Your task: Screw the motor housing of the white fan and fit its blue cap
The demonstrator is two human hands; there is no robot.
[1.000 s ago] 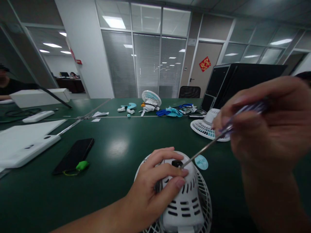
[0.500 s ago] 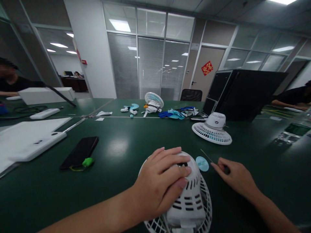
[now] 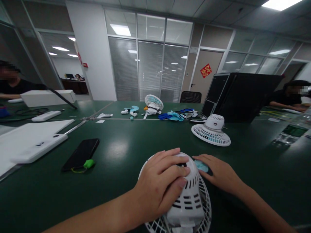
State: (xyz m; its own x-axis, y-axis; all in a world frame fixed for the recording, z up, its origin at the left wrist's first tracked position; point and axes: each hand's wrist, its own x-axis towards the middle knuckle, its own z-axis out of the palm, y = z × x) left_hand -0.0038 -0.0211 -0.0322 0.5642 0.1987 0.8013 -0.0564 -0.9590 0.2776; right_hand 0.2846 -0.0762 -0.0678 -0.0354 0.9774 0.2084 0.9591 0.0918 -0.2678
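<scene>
A white fan [image 3: 186, 205] lies face down in front of me, its slotted motor housing upward and its grille beneath. My left hand [image 3: 161, 181] is laid over the top of the housing, fingers curled across it, gripping the fan. Just right of the housing is a round light blue disc [image 3: 201, 166]. Around its edges my right hand [image 3: 221, 171] has closed its thumb and fingers, which partly cover it. The thin stick held earlier cannot be made out now.
Another white fan [image 3: 213, 129] lies face down further back. A black phone [image 3: 81, 153] with a green tag and a white power strip [image 3: 40, 149] are at left. Blue gloves [image 3: 173, 115], a third fan [image 3: 153, 105], a black computer case [image 3: 243, 97] and a bottle [image 3: 293, 131] stand beyond.
My right hand has moved left from beside the disc to around it, and the thin stick is out of sight. My left hand stays on the fan.
</scene>
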